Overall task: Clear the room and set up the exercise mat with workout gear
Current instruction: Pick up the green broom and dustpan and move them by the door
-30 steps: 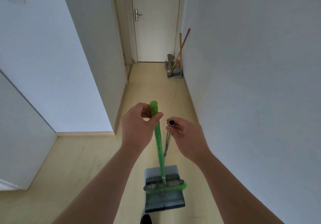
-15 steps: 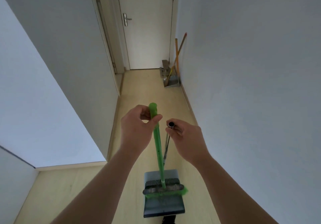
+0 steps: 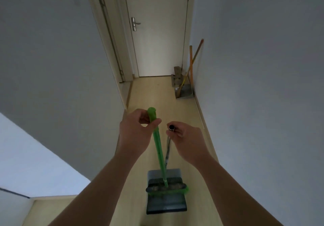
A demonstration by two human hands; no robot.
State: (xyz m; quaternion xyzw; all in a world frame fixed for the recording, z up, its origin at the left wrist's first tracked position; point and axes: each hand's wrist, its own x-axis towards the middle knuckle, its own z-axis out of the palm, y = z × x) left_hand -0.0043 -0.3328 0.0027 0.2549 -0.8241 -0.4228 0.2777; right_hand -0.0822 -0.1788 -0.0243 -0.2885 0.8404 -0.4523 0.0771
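The long-handled green plastic broom [image 3: 158, 148] stands nearly upright in front of me, its bristled head resting across the comb teeth of the dark grey dustpan [image 3: 165, 203] low between my forearms, so the two travel as one bundle. My left hand [image 3: 135, 134] has its fingers curled round the knobbed top of the green shaft with the thumb pressed against it, which steadies the broom from tipping. My right hand [image 3: 185, 141] pinches the open end of the dustpan's thin metal tube handle [image 3: 171, 126] just beside it, fingers clamped on the tube, taking the pan's weight from above. I cannot tell whether the pan touches the pale wooden floor [image 3: 157, 94]. Ahead, by the closed white door [image 3: 157, 41], a second dustpan [image 3: 185, 92] and orange-handled sticks [image 3: 191, 62] lean in the corner against the right wall [image 3: 263, 68]. I'd judge that corner is where cleaning tools belong, so this set probably goes there, out of the room before any mat comes out.
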